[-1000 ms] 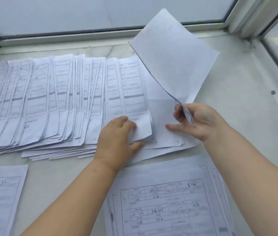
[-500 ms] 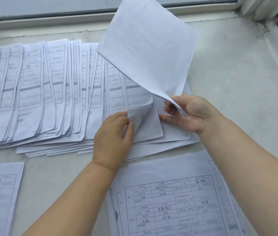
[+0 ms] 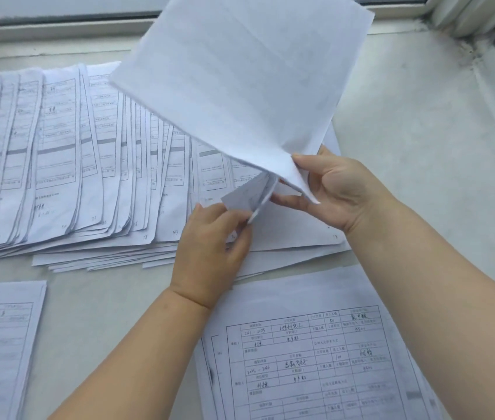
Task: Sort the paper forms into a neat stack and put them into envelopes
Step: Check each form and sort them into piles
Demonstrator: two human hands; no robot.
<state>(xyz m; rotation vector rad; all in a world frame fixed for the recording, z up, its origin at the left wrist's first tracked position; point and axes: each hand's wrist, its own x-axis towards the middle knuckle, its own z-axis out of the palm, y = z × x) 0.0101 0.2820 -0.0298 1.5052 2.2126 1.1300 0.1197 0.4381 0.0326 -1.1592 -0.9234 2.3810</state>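
Since a second ago, the blank-backed sheet (image 3: 240, 77) has risen higher and swung left, now tilted up over the fanned row of forms (image 3: 67, 159). The right hand (image 3: 340, 192) pinches its lower corner between thumb and fingers. The left hand (image 3: 213, 253), just beside it, grips the curled corner of a second form (image 3: 247, 197) lifted off the row's right end. Two other form piles (image 3: 316, 353) lie nearer on the pale sill (image 3: 422, 147).

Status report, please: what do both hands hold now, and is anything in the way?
Right hand pinches lifted sheets by the corner. Left hand lifts next form's corner from fanned row. No envelopes in view. Nothing blocking.
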